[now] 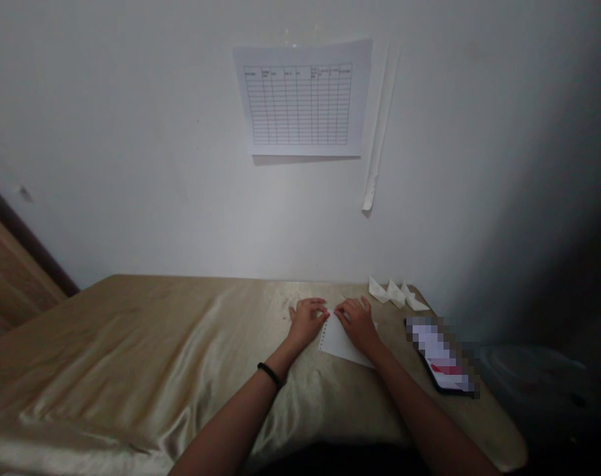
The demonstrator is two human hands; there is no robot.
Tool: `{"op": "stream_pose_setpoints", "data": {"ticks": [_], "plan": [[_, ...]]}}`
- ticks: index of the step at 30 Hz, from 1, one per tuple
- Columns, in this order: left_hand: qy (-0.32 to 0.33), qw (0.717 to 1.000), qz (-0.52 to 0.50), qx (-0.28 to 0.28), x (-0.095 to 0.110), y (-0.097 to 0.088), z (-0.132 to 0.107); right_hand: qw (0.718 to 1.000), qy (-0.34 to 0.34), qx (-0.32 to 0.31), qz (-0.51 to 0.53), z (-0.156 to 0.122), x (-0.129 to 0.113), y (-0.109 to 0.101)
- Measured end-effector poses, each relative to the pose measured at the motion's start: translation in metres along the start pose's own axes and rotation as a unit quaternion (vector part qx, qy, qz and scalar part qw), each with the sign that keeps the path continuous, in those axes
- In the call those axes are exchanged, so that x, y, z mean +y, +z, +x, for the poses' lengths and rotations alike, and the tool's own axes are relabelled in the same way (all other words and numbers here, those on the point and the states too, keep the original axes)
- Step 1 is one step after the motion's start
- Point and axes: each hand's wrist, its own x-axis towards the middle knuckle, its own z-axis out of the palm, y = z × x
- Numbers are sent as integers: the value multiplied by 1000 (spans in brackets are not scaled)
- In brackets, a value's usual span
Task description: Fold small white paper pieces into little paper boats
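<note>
A white sheet of notebook paper point(340, 342), with punched holes along its left edge, lies on the gold satin cloth in front of me. My left hand point(307, 322) pinches it at its far left corner, thumb and forefinger together and the other fingers loosely bent. Close beside, my right hand point(358, 322) is also closed, its thumb and forefinger pinching the far edge. My right hand and forearm hide part of the sheet's right side. A black band point(269, 373) circles my left wrist.
Three folded paper boats point(395, 293) stand at the table's far right corner. A phone point(441, 357), its screen blurred out, lies near the right edge. The satin-covered table point(146, 344) meets a white wall bearing a printed chart point(305, 106) and a hanging paper strip point(379, 132).
</note>
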Motion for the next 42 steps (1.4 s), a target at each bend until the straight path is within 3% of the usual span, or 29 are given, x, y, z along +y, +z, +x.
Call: {"op": "stream_pose_setpoints", "data": {"ticks": [3, 15, 26, 36, 42], "plan": [[3, 1000, 26, -1, -1, -1, -3, 1000, -3, -11, -27, -1, 0, 4], [112, 975, 156, -109, -12, -9, -7, 984, 15, -74, -162, -3, 0, 16], [91, 946, 177, -256, -14, -40, 0, 982, 20, -73, -173, -3, -3, 14], [78, 935, 177, -297, -14, -45, 4, 985, 20, -73, -156, -3, -2, 15], [73, 935, 183, -296, -15, -46, 3, 989, 1, -37, -141, -7, -9, 0]]}}
